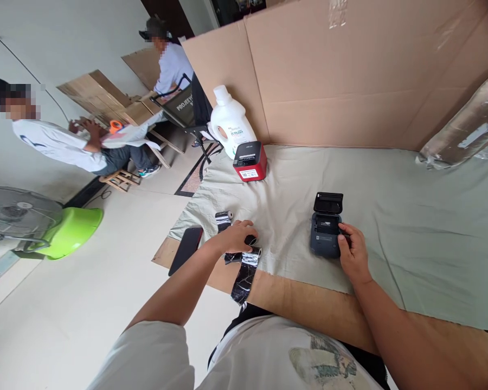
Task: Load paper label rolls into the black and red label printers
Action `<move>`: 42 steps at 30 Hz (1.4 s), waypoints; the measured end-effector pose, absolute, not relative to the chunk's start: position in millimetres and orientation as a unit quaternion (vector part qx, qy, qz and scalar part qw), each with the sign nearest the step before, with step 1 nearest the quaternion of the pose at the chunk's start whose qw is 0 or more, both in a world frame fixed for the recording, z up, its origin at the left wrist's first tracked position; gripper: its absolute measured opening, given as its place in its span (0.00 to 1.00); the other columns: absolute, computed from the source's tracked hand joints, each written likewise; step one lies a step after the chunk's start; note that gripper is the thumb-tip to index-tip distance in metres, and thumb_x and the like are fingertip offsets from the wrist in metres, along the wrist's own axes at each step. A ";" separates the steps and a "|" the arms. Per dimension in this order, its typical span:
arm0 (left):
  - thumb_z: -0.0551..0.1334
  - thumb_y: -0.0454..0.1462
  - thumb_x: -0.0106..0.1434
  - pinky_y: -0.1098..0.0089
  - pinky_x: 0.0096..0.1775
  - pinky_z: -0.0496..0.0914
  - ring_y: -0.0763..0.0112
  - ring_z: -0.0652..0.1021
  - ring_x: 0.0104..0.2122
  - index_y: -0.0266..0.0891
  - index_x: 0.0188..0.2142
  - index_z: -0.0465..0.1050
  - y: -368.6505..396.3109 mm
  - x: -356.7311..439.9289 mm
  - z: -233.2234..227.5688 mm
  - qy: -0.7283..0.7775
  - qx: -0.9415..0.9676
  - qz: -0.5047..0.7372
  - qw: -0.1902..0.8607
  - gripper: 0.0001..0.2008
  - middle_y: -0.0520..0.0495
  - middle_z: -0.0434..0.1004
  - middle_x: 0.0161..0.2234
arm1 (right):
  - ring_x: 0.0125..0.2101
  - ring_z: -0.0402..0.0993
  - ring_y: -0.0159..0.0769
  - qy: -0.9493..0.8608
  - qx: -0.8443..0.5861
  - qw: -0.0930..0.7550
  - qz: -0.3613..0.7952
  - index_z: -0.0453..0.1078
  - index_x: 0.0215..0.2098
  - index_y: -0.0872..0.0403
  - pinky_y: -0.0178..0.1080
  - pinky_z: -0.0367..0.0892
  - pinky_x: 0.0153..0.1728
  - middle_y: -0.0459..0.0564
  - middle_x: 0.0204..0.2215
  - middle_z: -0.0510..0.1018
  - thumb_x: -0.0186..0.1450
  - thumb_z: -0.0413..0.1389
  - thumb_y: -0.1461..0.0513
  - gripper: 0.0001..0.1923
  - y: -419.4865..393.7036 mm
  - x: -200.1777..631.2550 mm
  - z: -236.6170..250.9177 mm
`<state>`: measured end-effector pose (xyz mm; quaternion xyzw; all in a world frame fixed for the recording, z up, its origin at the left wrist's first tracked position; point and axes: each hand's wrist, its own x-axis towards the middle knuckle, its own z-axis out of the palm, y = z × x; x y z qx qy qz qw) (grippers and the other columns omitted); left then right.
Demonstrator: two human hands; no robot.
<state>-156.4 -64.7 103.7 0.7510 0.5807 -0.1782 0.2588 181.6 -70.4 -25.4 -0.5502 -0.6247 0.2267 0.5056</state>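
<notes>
Small dark label printer (325, 234) sits on the grey-green cloth (410, 216) w/ its lid flipped up and back; paper bay looks empty, so opening is done, loading a roll is what's left, by my read. Right hand (353, 254) rests against the printer's right edge, fingers curled loosely on the casing, steadying it rather than clamping it. Left hand (236, 236) is down over a black shiny roll (244, 255) near the cloth's front-left edge, fingers bent around it; looks like a light grasp, but the palm covers the contact so can't tell if it's lifted or just touched. A loose tail of the same film (242, 281) trails off toward the person's lap. A second wrapped roll (224, 219) lies just beyond the hand, a phone (186, 249) just left of it.

Hidden/unclear: inside of the printer bay is too small to read; roll core is under the hand. Red printer (250, 161) and white jug (230, 122) stand well apart at the back by the cardboard wall (350, 70). Two other people sit far left, not involved
</notes>
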 end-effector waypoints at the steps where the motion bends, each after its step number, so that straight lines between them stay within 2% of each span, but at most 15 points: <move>1: 0.67 0.38 0.53 0.48 0.59 0.58 0.45 0.59 0.63 0.48 0.49 0.74 -67.2 -155.7 101.7 0.573 0.762 -0.179 0.242 0.22 0.44 0.58 0.64 | 0.52 0.67 0.44 -0.624 -0.550 0.506 0.229 0.68 0.52 0.51 0.52 0.68 0.49 0.56 0.50 0.71 0.69 0.47 0.53 0.18 -70.5 181.6 -25.5; 4: 0.71 0.34 0.47 0.40 0.61 0.47 0.40 0.50 0.67 0.48 0.42 0.77 -76.0 -149.6 92.1 0.537 0.794 -0.192 0.210 0.20 0.45 0.54 0.67 | 0.52 0.67 0.44 -0.622 -0.551 0.507 0.229 0.68 0.52 0.52 0.53 0.67 0.50 0.57 0.50 0.71 0.69 0.47 0.53 0.18 -71.1 181.3 -25.3; 7: 0.71 0.30 0.45 0.40 0.62 0.46 0.39 0.50 0.67 0.43 0.34 0.77 -81.4 -138.4 85.9 0.515 0.814 -0.186 0.195 0.15 0.44 0.57 0.65 | 0.51 0.67 0.44 -0.617 -0.556 0.505 0.235 0.68 0.52 0.51 0.52 0.68 0.49 0.56 0.50 0.71 0.69 0.48 0.53 0.18 -71.8 180.5 -24.4; 10: 0.70 0.32 0.48 0.50 0.60 0.57 0.48 0.63 0.61 0.44 0.37 0.77 -78.1 -121.6 93.5 0.465 0.832 -0.114 0.281 0.15 0.44 0.67 0.58 | 0.51 0.68 0.44 -0.616 -0.555 0.507 0.236 0.68 0.52 0.51 0.50 0.69 0.47 0.56 0.50 0.71 0.69 0.48 0.53 0.18 -72.0 179.5 -23.5; 12: 0.67 0.35 0.53 0.61 0.52 0.67 0.59 0.73 0.50 0.44 0.43 0.75 -71.0 -104.9 104.6 0.408 0.819 -0.062 0.399 0.16 0.45 0.72 0.49 | 0.51 0.67 0.44 -0.618 -0.556 0.505 0.232 0.68 0.52 0.51 0.51 0.69 0.48 0.56 0.50 0.71 0.69 0.49 0.53 0.17 -72.0 179.1 -22.8; 14: 0.63 0.36 0.59 0.68 0.44 0.70 0.66 0.76 0.41 0.43 0.47 0.73 -60.7 -82.3 114.8 0.363 0.803 -0.018 0.472 0.15 0.47 0.74 0.44 | 0.52 0.67 0.44 -0.620 -0.558 0.500 0.232 0.67 0.53 0.51 0.51 0.69 0.49 0.56 0.51 0.70 0.68 0.50 0.54 0.18 -72.2 178.9 -22.3; 15: 0.62 0.37 0.60 0.69 0.43 0.70 0.67 0.76 0.40 0.42 0.48 0.72 -54.7 -69.1 118.0 0.356 0.803 0.009 0.478 0.16 0.47 0.75 0.43 | 0.52 0.67 0.45 -0.621 -0.559 0.498 0.232 0.67 0.53 0.51 0.51 0.69 0.48 0.57 0.51 0.70 0.68 0.51 0.54 0.18 -72.4 178.9 -22.1; 18: 0.62 0.36 0.60 0.66 0.48 0.68 0.64 0.75 0.45 0.41 0.52 0.68 -34.3 -26.7 115.8 0.384 0.820 0.107 0.410 0.20 0.45 0.74 0.47 | 0.53 0.66 0.45 -0.624 -0.553 0.499 0.236 0.66 0.53 0.52 0.50 0.71 0.47 0.57 0.52 0.70 0.65 0.54 0.54 0.19 -72.8 178.9 -23.1; 20: 0.62 0.34 0.59 0.62 0.53 0.65 0.62 0.75 0.48 0.41 0.52 0.66 -20.9 -1.9 106.2 0.413 0.835 0.129 0.340 0.21 0.45 0.75 0.49 | 0.51 0.67 0.45 -0.622 -0.548 0.505 0.240 0.64 0.54 0.52 0.50 0.72 0.45 0.57 0.51 0.69 0.63 0.56 0.55 0.22 -72.7 178.9 -25.1; 25: 0.60 0.34 0.61 0.53 0.55 0.60 0.56 0.75 0.49 0.39 0.46 0.67 -1.8 27.4 78.9 0.444 0.873 0.038 0.199 0.13 0.43 0.77 0.46 | 0.47 0.70 0.45 -0.616 -0.551 0.507 0.244 0.61 0.57 0.53 0.50 0.73 0.42 0.58 0.49 0.70 0.61 0.56 0.58 0.26 -70.9 178.8 -30.8; 30: 0.63 0.35 0.61 0.54 0.51 0.62 0.55 0.73 0.48 0.39 0.45 0.69 -1.0 28.6 65.7 0.475 0.861 0.035 0.178 0.12 0.42 0.77 0.42 | 0.48 0.69 0.47 -0.622 -0.552 0.504 0.234 0.61 0.56 0.52 0.51 0.73 0.43 0.58 0.49 0.71 0.62 0.56 0.57 0.25 -69.4 178.6 -32.6; 36: 0.64 0.40 0.62 0.58 0.50 0.66 0.59 0.71 0.46 0.40 0.36 0.75 0.3 27.0 57.6 0.480 0.850 0.136 0.169 0.06 0.44 0.74 0.42 | 0.52 0.67 0.49 -0.631 -0.540 0.503 0.239 0.60 0.58 0.50 0.53 0.72 0.45 0.58 0.52 0.69 0.63 0.54 0.55 0.26 -71.5 180.1 -29.8; 39: 0.57 0.41 0.67 0.59 0.53 0.65 0.60 0.71 0.48 0.40 0.40 0.75 5.6 20.4 53.9 0.517 0.799 0.271 0.144 0.10 0.42 0.72 0.43 | 0.56 0.63 0.48 -0.641 -0.526 0.508 0.235 0.62 0.58 0.49 0.53 0.70 0.49 0.58 0.57 0.65 0.63 0.53 0.59 0.25 -75.1 181.3 -20.5; 42: 0.50 0.44 0.71 0.56 0.59 0.61 0.58 0.66 0.58 0.39 0.53 0.68 12.1 12.0 48.7 0.530 0.750 0.364 0.153 0.18 0.38 0.67 0.55 | 0.58 0.61 0.47 -0.666 -0.503 0.507 0.214 0.73 0.48 0.47 0.54 0.67 0.52 0.53 0.60 0.62 0.62 0.49 0.64 0.18 -78.7 183.1 -9.3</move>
